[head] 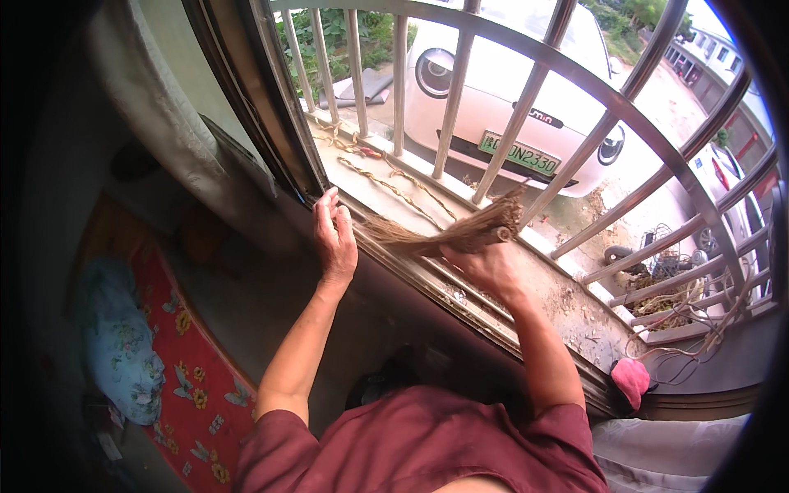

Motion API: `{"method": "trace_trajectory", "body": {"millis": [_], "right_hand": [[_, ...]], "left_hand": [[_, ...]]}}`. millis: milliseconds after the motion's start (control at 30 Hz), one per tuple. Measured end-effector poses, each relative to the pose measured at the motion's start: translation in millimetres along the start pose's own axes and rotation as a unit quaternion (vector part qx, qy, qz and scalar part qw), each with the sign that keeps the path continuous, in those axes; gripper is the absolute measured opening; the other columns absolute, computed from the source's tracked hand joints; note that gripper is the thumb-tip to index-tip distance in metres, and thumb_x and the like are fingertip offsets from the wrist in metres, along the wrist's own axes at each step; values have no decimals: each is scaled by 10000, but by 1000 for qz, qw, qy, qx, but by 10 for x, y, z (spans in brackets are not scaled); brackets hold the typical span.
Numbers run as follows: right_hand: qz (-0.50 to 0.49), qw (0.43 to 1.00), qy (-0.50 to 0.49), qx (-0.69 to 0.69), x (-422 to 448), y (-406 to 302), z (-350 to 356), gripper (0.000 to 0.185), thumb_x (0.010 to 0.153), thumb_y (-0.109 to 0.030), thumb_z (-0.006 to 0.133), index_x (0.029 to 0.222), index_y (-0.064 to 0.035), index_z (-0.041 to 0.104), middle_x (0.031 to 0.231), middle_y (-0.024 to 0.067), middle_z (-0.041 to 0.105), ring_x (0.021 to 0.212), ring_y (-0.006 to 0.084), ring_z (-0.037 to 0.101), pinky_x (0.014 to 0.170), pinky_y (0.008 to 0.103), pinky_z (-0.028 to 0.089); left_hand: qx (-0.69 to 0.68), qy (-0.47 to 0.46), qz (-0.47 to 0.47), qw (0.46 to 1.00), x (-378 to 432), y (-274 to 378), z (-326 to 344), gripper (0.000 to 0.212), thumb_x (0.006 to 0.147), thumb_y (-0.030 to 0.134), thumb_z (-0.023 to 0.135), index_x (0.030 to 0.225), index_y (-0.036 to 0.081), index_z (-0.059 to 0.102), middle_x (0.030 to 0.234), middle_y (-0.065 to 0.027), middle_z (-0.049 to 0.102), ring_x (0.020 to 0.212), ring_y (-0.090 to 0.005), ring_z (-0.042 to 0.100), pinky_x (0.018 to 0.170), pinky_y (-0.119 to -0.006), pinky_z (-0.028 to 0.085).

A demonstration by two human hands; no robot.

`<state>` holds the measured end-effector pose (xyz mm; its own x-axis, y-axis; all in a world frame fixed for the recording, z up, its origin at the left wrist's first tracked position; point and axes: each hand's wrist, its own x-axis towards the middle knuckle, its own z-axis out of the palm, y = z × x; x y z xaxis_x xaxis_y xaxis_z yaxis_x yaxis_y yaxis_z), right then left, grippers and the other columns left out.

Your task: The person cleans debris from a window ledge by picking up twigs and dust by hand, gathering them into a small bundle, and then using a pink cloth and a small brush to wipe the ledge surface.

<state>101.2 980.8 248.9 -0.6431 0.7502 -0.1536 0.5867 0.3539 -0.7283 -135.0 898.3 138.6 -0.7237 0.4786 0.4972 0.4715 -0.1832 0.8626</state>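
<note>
My right hand [487,268] grips a short straw hand broom [471,229] by its bound stick end. The broom's bristles point left and reach down to the metal track of the sliding window [431,274]. My left hand [336,240] rests at the track beside the lower corner of the window sash [308,166], holding nothing that I can see. Beyond the broom, twisted cords [394,188] lie along the pale window sill [363,163]. Dirt and small debris [573,308] are scattered over the sill to the right of my right hand.
Metal security bars [453,105] fence the sill's outer side, with a white car [481,80] outside. A pink and black item [630,383] and loose wires [696,345] lie at the right end. A curtain [160,92] hangs left, above a red floral cloth [191,376].
</note>
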Motion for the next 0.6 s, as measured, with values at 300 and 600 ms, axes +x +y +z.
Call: {"method": "trace_trajectory", "body": {"millis": [300,600], "right_hand": [[27,915,331,228,-1423,210,-1080,235,799,-33,672,1023,-10,606,771,24,600,637,111,587,597,262,535],[-70,867,328,370,-1374,366,-632,285,782,-72,661,1039,36,603,810,110,628,614,182,627,576,284,525]], "left_hand": [[230,-316,230,891,502,-373,539,221,820,3,594,1034,50,622,980,-153,589,873,-320,623,763,-421,519],[403,-322,372,772,919,-428,528,122,836,53,551,922,92,630,898,-106,604,851,-290,643,715,-395,531]]}}
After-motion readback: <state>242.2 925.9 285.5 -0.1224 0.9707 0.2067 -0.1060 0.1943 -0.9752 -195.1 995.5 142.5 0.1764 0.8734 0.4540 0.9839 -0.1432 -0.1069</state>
